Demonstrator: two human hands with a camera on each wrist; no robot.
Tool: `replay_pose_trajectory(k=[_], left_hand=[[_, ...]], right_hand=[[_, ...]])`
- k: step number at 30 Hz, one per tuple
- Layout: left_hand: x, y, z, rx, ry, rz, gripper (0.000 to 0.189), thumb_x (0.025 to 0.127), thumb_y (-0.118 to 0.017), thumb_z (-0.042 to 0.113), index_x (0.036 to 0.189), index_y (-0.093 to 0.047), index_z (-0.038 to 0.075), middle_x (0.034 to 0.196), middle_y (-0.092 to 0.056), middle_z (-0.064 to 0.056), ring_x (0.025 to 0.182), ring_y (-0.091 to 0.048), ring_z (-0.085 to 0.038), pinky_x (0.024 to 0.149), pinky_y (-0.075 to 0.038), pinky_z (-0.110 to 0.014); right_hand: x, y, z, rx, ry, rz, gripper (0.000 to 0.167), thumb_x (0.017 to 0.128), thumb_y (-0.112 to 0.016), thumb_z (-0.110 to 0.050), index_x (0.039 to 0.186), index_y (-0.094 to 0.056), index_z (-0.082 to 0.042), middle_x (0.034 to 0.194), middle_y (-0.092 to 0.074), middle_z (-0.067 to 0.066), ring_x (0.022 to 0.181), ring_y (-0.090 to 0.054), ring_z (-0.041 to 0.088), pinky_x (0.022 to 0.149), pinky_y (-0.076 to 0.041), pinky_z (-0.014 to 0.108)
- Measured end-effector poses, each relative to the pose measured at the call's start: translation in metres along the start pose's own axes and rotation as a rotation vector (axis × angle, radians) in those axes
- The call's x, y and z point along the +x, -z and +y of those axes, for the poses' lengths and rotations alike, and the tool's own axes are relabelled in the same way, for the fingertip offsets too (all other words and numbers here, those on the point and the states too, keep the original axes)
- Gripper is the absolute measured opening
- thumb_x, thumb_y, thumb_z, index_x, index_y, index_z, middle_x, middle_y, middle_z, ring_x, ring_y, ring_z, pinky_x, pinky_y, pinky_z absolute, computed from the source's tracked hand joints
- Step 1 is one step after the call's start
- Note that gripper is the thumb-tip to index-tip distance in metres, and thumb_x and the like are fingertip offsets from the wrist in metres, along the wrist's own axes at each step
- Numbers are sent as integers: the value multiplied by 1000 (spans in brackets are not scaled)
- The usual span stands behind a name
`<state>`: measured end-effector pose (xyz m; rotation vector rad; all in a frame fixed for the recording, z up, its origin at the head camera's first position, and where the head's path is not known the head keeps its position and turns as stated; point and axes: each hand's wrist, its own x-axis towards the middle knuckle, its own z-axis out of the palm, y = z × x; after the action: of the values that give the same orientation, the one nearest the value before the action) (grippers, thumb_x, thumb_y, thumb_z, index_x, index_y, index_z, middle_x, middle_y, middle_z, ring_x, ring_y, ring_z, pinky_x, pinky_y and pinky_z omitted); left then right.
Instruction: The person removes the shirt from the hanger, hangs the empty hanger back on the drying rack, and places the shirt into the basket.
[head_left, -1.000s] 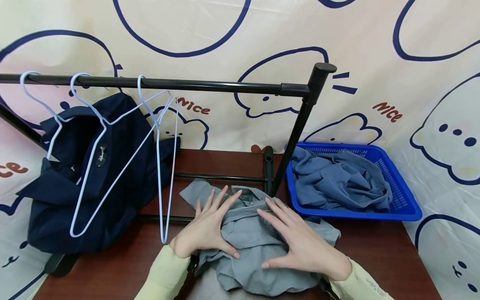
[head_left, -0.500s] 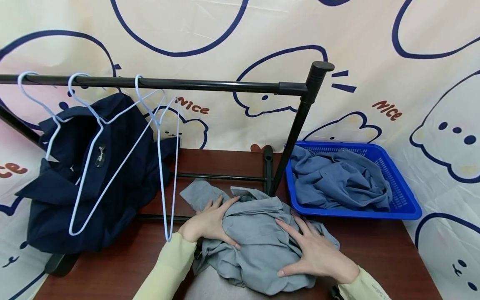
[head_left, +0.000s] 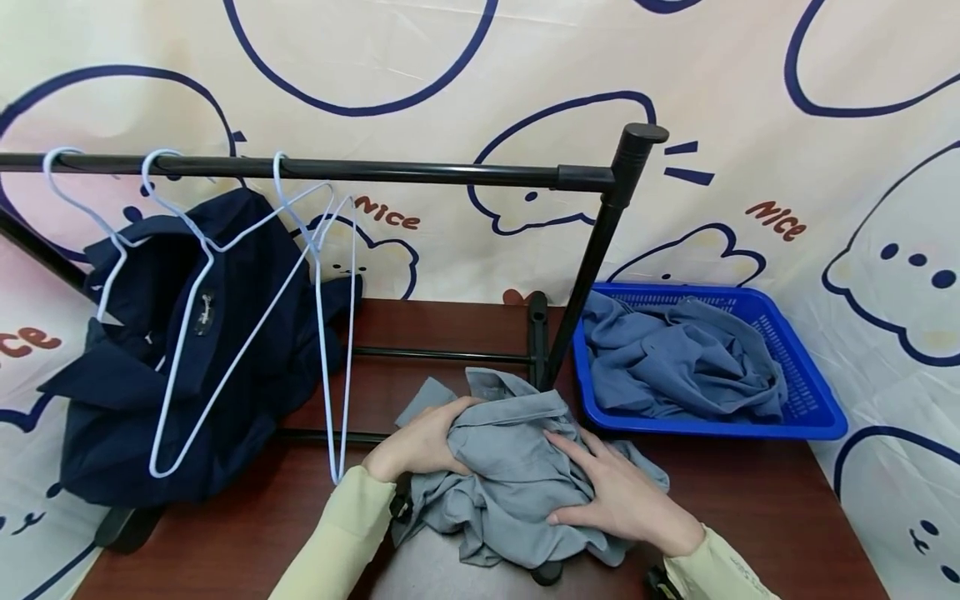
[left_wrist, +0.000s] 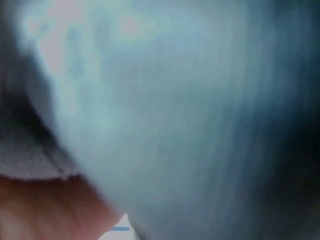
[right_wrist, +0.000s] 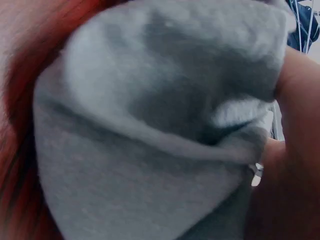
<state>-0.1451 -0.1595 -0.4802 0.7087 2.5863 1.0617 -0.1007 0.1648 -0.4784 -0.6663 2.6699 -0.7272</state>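
Observation:
A crumpled grey shirt [head_left: 510, 479] lies bunched at the front middle of the table, its collar toward the rack. At its left side, my left hand [head_left: 420, 442] grips the cloth, the fingertips partly hidden in the folds. My right hand [head_left: 626, 496] holds the opposite side, fingers bent over the top and thumb nearer me. Blurred grey cloth [left_wrist: 165, 120] fills most of the left wrist view. In the right wrist view, a rounded fold of the shirt [right_wrist: 150, 165] bulges beside the hand.
A black clothes rack [head_left: 420, 172] spans the left and middle, with several pale blue hangers [head_left: 180, 350] on its bar. Behind them sits a dark navy bag [head_left: 247, 333]. A blue basket [head_left: 813, 400] holds a blue garment [head_left: 682, 367] at right on the brown table [head_left: 757, 508].
Both hands' fingers have bent from a flatter spread into the shirt. The shirt has been gathered narrower, its left sleeve drawn in, and a black rack foot now shows below it.

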Motion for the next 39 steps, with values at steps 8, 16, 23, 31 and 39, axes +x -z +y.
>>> replay_pose_trajectory(k=[8,16,23,31,39], left_hand=[[-1,-5,-1,-77,-96,40,61,81,-87,14,135,-62,25,125,-65,8,111,-62,-11,95,-50,-36],[-1,-8,13,35,-276,210,27,90,-78,14,115,-72,22,118,-67,6,114,-61,-11,97,-49,-32],[-2,-1,41,-16,-369,289,21,93,-73,5,107,-70,21,109,-64,10,105,-61,-8,90,-52,-29],[2,4,74,-166,-440,382,22,94,-72,5,110,-72,20,116,-63,6,108,-61,-13,92,-52,-32],[18,0,115,-306,-566,533,27,87,-75,-6,109,-72,10,114,-64,-6,102,-62,-19,86,-54,-34]], right_hand=[[10,-5,0,124,163,72,69,89,-79,-43,150,-51,-27,142,-54,5,126,-56,30,95,-49,54],[14,-4,-4,156,165,214,52,83,-76,7,130,-70,-16,126,-67,1,115,-64,22,90,-54,43],[8,9,-18,175,167,328,56,76,-65,20,119,-76,-16,111,-68,-4,79,-60,9,61,-49,27],[-4,45,-32,178,306,565,60,69,-57,28,106,-79,-14,101,-69,-8,75,-57,7,57,-43,24],[-22,88,-39,159,350,749,57,74,-57,28,103,-80,-14,100,-71,-7,84,-63,11,68,-47,16]])
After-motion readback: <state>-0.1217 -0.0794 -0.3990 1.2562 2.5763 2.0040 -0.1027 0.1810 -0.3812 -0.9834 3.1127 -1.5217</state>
